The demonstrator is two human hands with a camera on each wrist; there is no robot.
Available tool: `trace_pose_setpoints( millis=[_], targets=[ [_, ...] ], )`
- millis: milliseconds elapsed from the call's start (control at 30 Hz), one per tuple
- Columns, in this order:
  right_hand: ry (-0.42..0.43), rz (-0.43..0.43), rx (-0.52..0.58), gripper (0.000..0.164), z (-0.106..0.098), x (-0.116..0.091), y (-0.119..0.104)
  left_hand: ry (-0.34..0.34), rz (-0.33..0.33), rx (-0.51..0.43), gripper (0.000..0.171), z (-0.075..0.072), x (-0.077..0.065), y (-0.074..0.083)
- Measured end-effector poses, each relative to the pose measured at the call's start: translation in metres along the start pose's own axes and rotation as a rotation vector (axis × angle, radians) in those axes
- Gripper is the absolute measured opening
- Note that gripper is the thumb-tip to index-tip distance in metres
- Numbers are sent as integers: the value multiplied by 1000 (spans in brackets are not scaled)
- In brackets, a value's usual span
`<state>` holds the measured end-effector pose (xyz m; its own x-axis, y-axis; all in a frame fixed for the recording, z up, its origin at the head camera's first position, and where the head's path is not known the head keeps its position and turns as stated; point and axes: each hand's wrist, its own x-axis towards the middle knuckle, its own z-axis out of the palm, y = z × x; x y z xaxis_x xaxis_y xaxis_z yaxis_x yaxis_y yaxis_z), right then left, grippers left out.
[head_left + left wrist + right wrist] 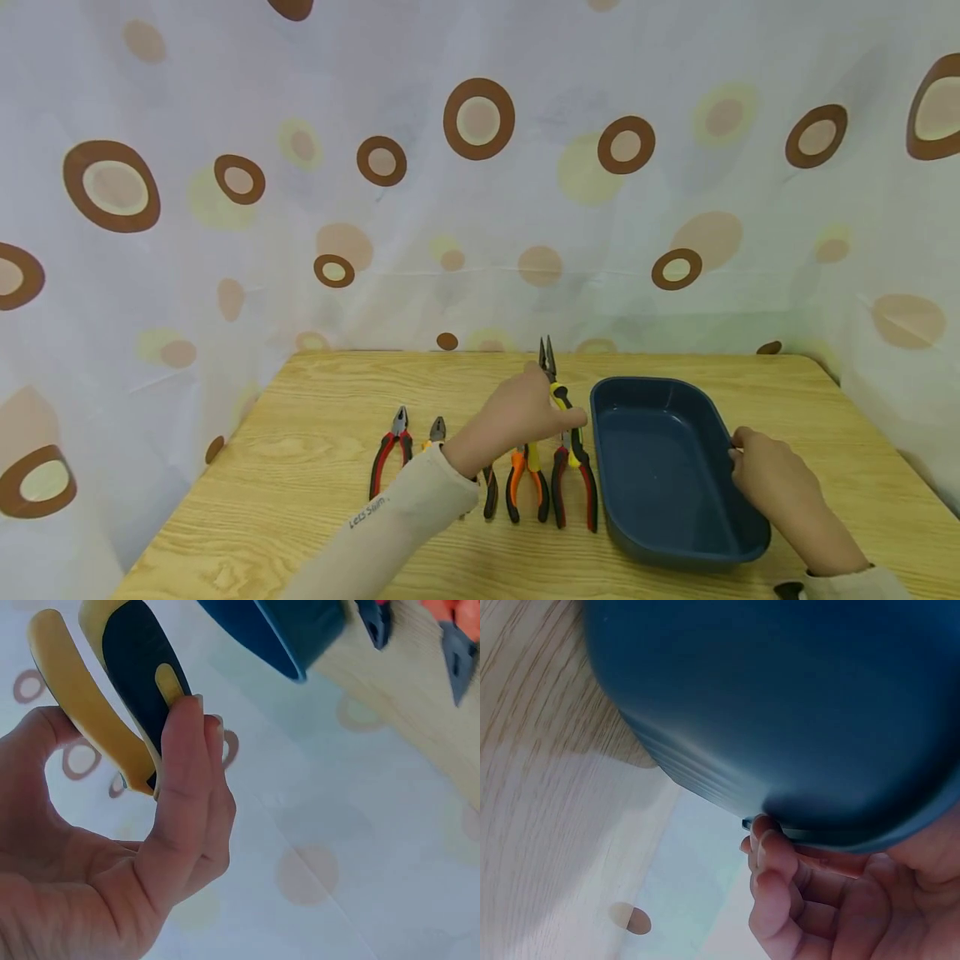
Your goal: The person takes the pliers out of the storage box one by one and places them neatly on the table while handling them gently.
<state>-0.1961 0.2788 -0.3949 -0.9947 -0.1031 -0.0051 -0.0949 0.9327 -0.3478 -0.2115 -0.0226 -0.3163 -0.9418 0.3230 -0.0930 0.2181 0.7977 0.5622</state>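
Note:
My left hand holds a pair of long-nose pliers above the tabletop, their nose pointing to the far side. In the left wrist view, thumb and fingers pinch the yellow and black handles, which stand spread apart. My right hand grips the right rim of a deep blue rectangular tub. From the right wrist, the curled fingers show at the tub's edge. Bare floor shows inside the tub. Beneath and beside the held pliers lie red and black pliers and orange and black pliers.
Further left on the wooden table are red and black pliers and yellow-handled pliers, partly behind my left sleeve. A dark handle shows beside the sleeve. A patterned curtain closes off the back and sides.

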Motion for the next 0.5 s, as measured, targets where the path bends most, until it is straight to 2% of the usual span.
trace_pose_setpoints(
  millis=[200,500],
  targets=[
    [4,9,-2,19,-1,0,-1,38,-28,-25,86,-18,-7,-22],
    [1,22,7,19,0,0,1,67,-79,6,88,-32,-17,-52]
  ],
)
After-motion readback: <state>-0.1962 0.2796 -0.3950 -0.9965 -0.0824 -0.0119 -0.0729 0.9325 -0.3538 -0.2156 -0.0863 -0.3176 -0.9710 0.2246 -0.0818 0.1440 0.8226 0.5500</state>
